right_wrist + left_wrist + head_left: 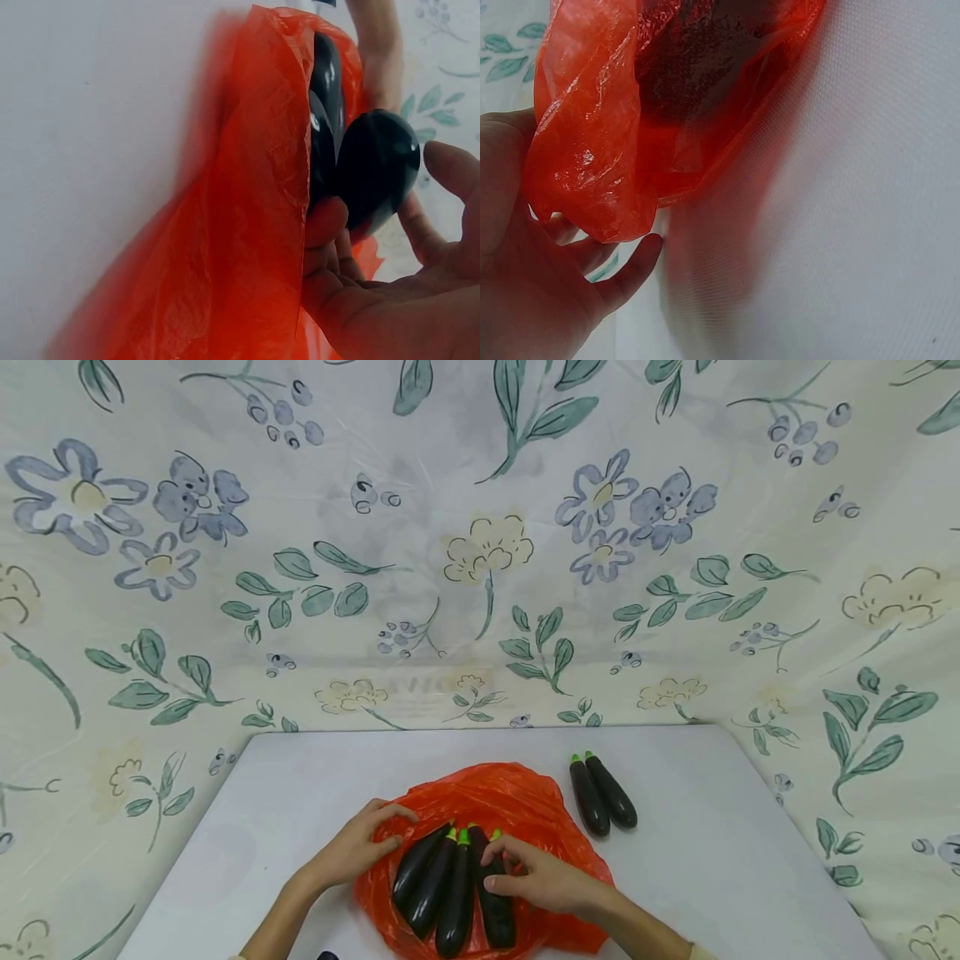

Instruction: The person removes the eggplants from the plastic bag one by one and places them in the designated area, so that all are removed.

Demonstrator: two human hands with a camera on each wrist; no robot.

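Several dark purple eggplants (455, 902) lie side by side on an orange-red plastic bag (480, 785), green stem ends pointing away from me. My left hand (367, 843) rests at the bag's left side, thumb and fingers spread apart. In the left wrist view, bag plastic (592, 150) covers part of that hand. My right hand (543, 877) is over the rightmost eggplant (497, 918), with its index finger bent. In the right wrist view, fingertips reach near that eggplant's rounded end (379, 161), and a narrow gap separates one digit from it.
Two more eggplants (603, 797) lie together on the white table (712, 835), right of the bag. A small dark thing (327, 955) is cut off at the lower edge. Floral-patterned fabric (480, 568) stands behind and beside the table.
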